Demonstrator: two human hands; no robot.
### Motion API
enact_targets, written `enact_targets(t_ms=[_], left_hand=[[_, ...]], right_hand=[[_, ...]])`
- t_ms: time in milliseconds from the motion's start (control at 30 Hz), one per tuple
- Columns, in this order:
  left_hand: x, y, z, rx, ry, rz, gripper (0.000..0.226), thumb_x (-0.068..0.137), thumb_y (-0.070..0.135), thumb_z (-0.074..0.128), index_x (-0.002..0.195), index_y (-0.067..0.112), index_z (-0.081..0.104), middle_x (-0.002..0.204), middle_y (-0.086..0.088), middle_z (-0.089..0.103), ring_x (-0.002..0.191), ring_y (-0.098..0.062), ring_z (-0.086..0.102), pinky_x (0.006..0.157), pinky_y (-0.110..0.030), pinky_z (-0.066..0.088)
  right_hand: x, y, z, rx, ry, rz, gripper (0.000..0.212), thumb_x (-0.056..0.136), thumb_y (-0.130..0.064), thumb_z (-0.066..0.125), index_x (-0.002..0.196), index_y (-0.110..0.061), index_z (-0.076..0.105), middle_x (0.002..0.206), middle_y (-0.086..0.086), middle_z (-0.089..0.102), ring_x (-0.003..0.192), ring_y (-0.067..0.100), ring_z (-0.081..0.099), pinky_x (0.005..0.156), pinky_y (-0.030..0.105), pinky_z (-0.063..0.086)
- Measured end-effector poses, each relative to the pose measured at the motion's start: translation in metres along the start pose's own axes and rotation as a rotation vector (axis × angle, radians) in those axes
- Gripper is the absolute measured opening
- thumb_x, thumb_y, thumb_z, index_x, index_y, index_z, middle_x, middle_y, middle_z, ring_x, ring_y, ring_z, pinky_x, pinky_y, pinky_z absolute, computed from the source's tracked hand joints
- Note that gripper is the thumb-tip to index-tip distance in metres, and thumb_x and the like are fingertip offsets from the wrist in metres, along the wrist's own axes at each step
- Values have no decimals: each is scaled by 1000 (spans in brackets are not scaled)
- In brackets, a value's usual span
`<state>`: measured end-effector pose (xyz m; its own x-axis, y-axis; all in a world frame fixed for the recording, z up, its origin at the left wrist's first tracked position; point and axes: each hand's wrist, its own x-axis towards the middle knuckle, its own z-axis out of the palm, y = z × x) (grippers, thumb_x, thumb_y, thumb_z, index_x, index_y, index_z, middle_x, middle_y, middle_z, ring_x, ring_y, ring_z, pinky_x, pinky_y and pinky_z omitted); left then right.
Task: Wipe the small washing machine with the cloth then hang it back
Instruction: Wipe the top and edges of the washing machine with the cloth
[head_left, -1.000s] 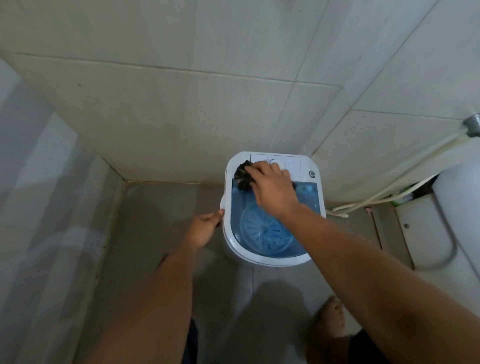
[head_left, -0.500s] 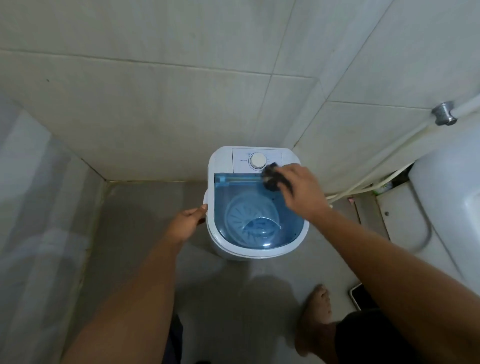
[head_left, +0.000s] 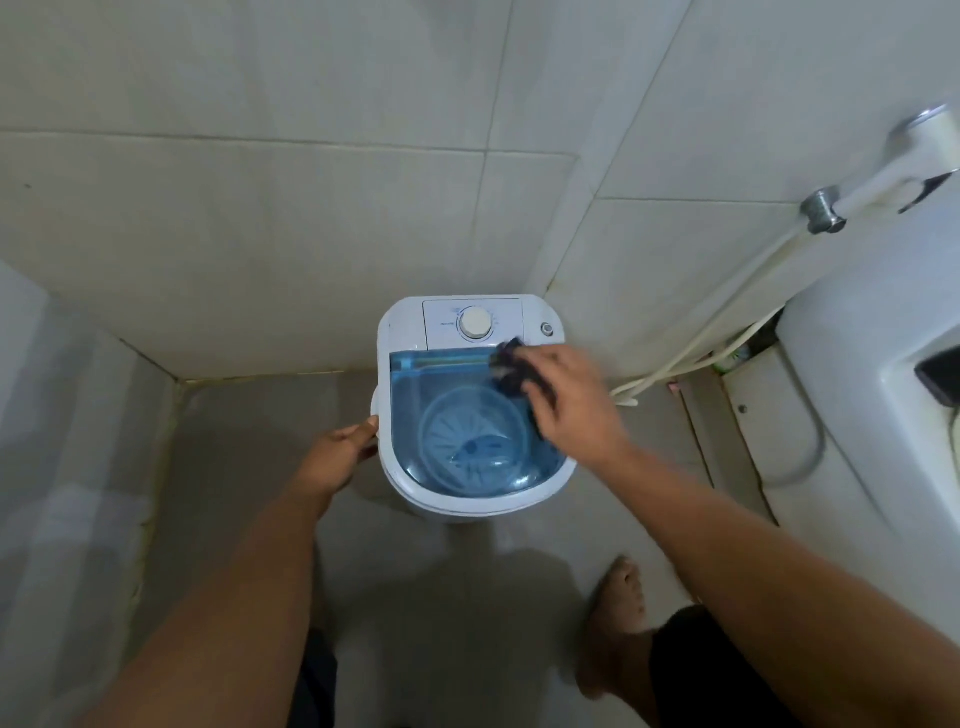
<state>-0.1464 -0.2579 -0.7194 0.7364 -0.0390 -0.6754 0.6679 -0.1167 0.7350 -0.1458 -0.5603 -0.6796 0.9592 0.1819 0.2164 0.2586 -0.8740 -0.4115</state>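
A small white washing machine (head_left: 405, 332) with a see-through blue lid (head_left: 431, 384) and a round white dial (head_left: 474, 323) stands on the floor in the tiled corner. My right hand (head_left: 576, 400) is closed on a dark bunched cloth (head_left: 511, 366) and presses it on the lid's back right part, just below the control panel. My left hand (head_left: 340, 452) rests against the machine's left side, fingers touching the white rim.
A white hose (head_left: 727, 332) runs along the right wall from a metal fitting (head_left: 822, 210). A white fixture (head_left: 872, 364) fills the right edge. My bare foot (head_left: 615, 603) stands on the grey floor just in front of the machine. Tiled walls close in behind and left.
My right hand has swept the cloth from the back left of the machine's top across to the back right. My left hand has stayed on the machine's left side.
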Motion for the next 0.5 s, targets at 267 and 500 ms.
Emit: enact_targets(t_ms=[267,500], left_hand=[[-3,5,4,26,18,-9,40,105,30,51,131,3,64,121,-9,67,108,-17,60,95,-30,35],[-5,6,-1,92,12,-67,42,101,47,50,129,19,64,121,1,69,116,-18,62,105,-45,33]], right_hand=[[-72,-22,28,-175,65,217,42,88,-24,60,130,-23,61,120,4,60,100,33,54,80,46,45],[-96,-39,20,180,-54,-41,40,93,-16,64,133,-12,63,123,8,61,107,28,57,95,44,48]])
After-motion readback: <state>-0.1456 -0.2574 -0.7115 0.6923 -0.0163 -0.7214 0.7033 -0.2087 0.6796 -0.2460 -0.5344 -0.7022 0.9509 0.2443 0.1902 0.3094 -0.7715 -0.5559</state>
